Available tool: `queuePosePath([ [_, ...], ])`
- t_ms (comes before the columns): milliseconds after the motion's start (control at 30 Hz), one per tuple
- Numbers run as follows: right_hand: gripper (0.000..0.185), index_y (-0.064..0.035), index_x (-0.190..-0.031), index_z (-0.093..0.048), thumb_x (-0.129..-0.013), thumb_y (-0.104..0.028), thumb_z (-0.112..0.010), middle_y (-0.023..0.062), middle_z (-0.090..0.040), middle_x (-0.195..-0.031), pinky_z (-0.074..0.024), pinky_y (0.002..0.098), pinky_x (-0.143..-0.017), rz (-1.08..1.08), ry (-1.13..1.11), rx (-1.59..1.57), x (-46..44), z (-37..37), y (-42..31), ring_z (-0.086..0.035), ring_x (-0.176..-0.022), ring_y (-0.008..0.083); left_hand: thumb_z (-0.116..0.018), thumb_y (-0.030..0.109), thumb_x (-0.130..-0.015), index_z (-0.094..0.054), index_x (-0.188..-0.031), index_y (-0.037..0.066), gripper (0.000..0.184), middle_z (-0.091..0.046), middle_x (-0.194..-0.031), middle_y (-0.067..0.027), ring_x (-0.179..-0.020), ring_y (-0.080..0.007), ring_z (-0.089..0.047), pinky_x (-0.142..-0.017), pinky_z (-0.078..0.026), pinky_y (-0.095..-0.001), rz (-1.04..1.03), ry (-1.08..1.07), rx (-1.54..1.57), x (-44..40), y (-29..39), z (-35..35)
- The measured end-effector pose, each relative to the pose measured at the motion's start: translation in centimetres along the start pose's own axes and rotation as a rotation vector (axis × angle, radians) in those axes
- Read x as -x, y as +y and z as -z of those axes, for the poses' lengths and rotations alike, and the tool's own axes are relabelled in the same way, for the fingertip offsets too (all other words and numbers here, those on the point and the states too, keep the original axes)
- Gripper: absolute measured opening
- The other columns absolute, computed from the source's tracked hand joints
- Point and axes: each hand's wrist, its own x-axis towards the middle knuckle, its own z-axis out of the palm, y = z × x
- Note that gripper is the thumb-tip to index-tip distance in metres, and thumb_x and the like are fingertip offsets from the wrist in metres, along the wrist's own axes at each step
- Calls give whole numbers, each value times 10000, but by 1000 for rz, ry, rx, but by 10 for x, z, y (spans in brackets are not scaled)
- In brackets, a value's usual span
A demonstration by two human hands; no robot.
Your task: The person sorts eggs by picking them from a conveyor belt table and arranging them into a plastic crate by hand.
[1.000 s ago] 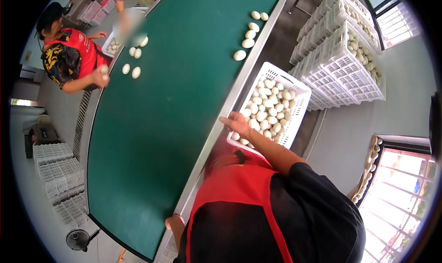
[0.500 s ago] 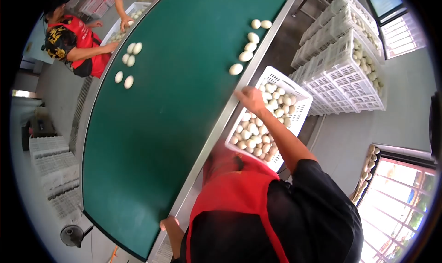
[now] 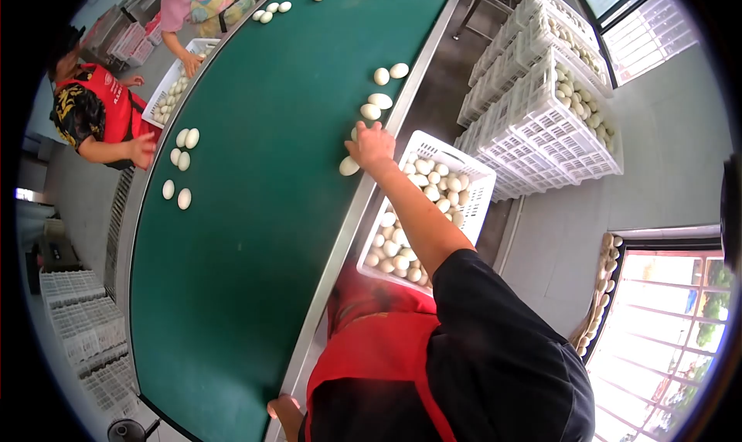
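My right hand (image 3: 371,143) reaches over the near side of a green conveyor belt (image 3: 247,249), its fingers curled round a pale egg (image 3: 354,133) that they partly cover. Just below it on the belt lies another egg (image 3: 348,166), close to my wrist. Several more pale eggs, one of them this egg (image 3: 370,112), lie past my fingers along the same side. Down at the belt's near end, my left hand (image 3: 284,406) is closed over the metal rail (image 3: 315,318). A white plastic crate (image 3: 481,180) full of eggs stands under my right forearm.
Across the belt, one person in a red apron (image 3: 116,94) and another in a pink sleeve (image 3: 175,18) stand by an egg crate (image 3: 158,94). More eggs (image 3: 184,198) lie on the far side. Stacked egg crates (image 3: 541,125) stand right; other crates (image 3: 85,310) stand left.
My right hand has moved from the belt's rail onto the eggs and closed round one. The eggs have shifted down the view with the belt. My left hand stays on the rail.
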Motion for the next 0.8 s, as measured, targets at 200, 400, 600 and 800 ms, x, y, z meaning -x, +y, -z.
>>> queuePosePath([
  [200, 404, -128, -1207, -694, -932, -421, -663, 158, -637, -1239, -531, 438, -952, 165, 4, -129, 48, -14, -32, -616, -1158, 340, -748, 268, -827, -751, -1011, 0, 325, -756, -1109, -174, -976, -319, -743, -827, -614, -422, -105, -50, -151, 5, -6, 11],
  [400, 398, -47, -1212, -652, -847, -191, -719, 177, -618, -1214, -534, 451, -943, 567, 164, -253, 118, -72, -63, -576, -1172, 348, -338, 452, -1005, -654, -1299, 88, 564, -666, -1380, -51, -1312, -285, -567, -1132, -393, -459, 919, 325, 915, 14, 40, -5],
  [600, 405, -4, -1174, -638, -812, -153, -742, 173, -618, -1131, -542, 444, -901, 792, 345, -378, 155, -81, -67, -614, -1070, 348, -242, 495, -1039, -639, -1362, 87, 654, -625, -1467, -41, -1410, -283, -504, -1200, -329, -489, 1147, 418, 1115, 1, 36, -19],
  [800, 465, -19, -1129, -655, -748, -234, -812, 184, -637, -1026, -576, 492, -756, 572, 175, -403, 125, -63, -49, -666, -909, 397, -255, 449, -1045, -627, -1263, 150, 524, -668, -1293, 17, -1295, -215, -554, -1129, -367, -444, 1053, 299, 1050, 0, 29, -19],
])
